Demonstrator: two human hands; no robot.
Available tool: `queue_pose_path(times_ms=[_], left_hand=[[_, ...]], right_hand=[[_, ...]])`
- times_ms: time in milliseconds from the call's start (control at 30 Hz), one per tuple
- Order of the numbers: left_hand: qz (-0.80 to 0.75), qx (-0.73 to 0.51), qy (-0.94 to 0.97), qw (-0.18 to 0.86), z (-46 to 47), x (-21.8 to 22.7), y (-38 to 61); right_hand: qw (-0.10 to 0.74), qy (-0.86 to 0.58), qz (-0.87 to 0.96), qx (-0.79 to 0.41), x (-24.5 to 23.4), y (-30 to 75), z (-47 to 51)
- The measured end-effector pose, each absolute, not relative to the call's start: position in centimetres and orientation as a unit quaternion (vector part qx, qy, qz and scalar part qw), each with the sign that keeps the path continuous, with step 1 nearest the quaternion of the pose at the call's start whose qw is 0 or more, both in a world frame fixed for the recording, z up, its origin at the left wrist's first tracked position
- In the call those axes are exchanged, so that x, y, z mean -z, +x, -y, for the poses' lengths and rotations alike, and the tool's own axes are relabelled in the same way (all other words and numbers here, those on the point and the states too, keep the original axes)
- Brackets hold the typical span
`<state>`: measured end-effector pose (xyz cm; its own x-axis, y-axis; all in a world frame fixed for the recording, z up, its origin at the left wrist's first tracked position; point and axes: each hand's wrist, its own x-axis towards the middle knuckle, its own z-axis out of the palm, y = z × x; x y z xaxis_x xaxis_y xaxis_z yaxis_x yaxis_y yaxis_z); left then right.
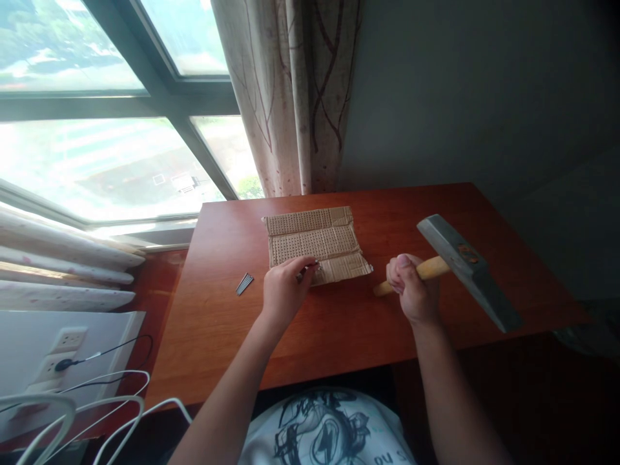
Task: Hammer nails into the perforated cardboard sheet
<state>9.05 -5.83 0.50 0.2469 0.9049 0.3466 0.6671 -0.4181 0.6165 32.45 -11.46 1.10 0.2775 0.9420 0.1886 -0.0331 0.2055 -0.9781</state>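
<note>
A sheet of brown cardboard (pixel 314 242), creased into strips and dotted with rows of small holes, lies on the wooden table. Over its near edge, my left hand (pixel 285 284) pinches what looks like a small nail (pixel 316 264), mostly hidden by the fingers. My right hand (pixel 411 287) is wrapped round the wooden handle of a hammer (pixel 467 271), raised above the table right of the cardboard. The hammer's grey metal head points up and away from the hand. Left of my left hand, several nails (pixel 245 283) lie side by side in a small bunch.
The reddish wooden table (pixel 213 349) stands against a wall, with a window (pixel 121 161) and curtains (pixel 285 97) at the back left. White cables (pixel 126 413) and a wall socket (pixel 70 339) with a black plug are at the lower left.
</note>
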Motion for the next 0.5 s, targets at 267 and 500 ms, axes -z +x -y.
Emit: queue_pose_path(times_ms=[267, 500], left_hand=[[-0.515, -0.349, 0.76, 0.189, 5.9, 0.1, 9.0], [-0.524, -0.337, 0.759, 0.188, 5.9, 0.3, 9.0]], right_hand=[[0.599, -0.524, 0.468, -0.385, -1.8, 32.1, 10.9], [0.423, -0.631, 0.552, -0.344, -3.7, 31.6, 10.8]])
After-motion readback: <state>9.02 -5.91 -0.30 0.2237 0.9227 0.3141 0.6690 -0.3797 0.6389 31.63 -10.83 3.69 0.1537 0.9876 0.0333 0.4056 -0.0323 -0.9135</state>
